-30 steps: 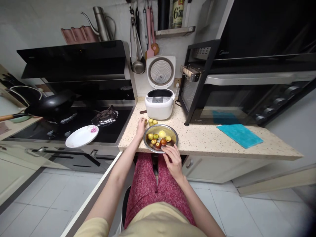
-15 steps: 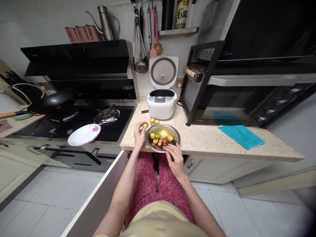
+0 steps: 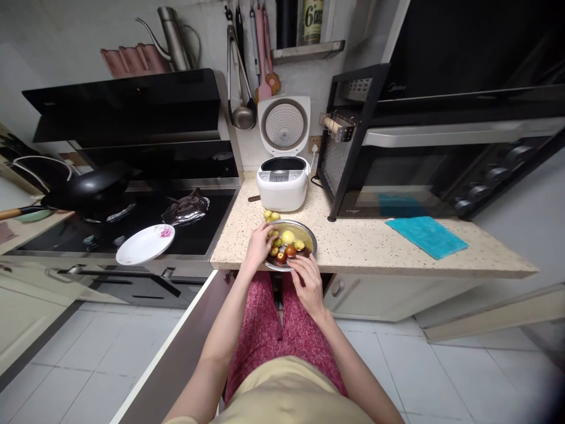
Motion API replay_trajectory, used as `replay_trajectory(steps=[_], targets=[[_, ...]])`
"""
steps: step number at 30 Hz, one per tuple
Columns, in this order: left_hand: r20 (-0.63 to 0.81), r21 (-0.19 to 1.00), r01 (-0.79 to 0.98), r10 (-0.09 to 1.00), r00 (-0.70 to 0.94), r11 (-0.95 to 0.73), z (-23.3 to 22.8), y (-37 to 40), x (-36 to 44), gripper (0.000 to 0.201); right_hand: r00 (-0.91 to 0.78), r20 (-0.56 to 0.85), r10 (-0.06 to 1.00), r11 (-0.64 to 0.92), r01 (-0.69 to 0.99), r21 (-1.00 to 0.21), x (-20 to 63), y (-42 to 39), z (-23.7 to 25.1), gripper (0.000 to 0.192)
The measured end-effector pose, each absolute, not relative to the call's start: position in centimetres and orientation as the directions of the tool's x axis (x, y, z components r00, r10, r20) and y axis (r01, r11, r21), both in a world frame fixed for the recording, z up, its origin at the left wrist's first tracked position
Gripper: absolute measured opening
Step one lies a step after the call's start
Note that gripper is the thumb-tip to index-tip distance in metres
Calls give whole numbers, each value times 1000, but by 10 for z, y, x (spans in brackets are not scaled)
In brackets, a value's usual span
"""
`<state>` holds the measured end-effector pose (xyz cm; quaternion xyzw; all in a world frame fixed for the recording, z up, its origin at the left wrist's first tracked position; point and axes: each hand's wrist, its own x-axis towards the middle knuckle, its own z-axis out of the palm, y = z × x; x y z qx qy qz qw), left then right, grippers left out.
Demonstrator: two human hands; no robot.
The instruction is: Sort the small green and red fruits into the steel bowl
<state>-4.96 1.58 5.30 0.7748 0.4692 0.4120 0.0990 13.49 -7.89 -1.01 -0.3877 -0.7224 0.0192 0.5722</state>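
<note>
A shallow metal bowl (image 3: 311, 231) stands near the counter's front edge, holding several small round fruits. Most are yellow-green, one paler yellow fruit (image 3: 288, 237) is larger, and a few, such as the red-brown fruit (image 3: 290, 251), are darker. My left hand (image 3: 258, 246) reaches over the bowl's left rim, its fingertips closed on a small yellow-green fruit that is partly hidden. At the front right, my right hand (image 3: 309, 284) holds the rim, fingers over it near the brown fruits and thumb on the near side. Several more yellow-green fruits (image 3: 271, 215) lie on the counter just behind the bowl.
Behind the bowl stands a white rice cooker (image 3: 282, 185), lid up. Leftward, a white plate (image 3: 143, 246) overhangs the hob's front edge, with a black wok (image 3: 95, 187) behind. A blue cloth (image 3: 426, 235) lies right, before an oven (image 3: 419, 176). A cabinet door (image 3: 185, 330) stands open below.
My left hand has carried the yellow-green fruit rightward from beside the bowl to over its left side. My right hand stays at the rim. The whole view has shifted slightly.
</note>
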Motion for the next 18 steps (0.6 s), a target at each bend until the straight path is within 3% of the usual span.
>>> replay_trajectory(steps=[11, 18], targets=[[551, 590, 598, 812, 192, -542, 50, 15, -51, 36, -59, 819, 570, 712, 532, -458, 137, -76, -15, 21], [587, 626, 564, 802, 113, -538, 48, -5, -49, 29, -44, 811, 584, 715, 500, -488, 138, -75, -14, 22]])
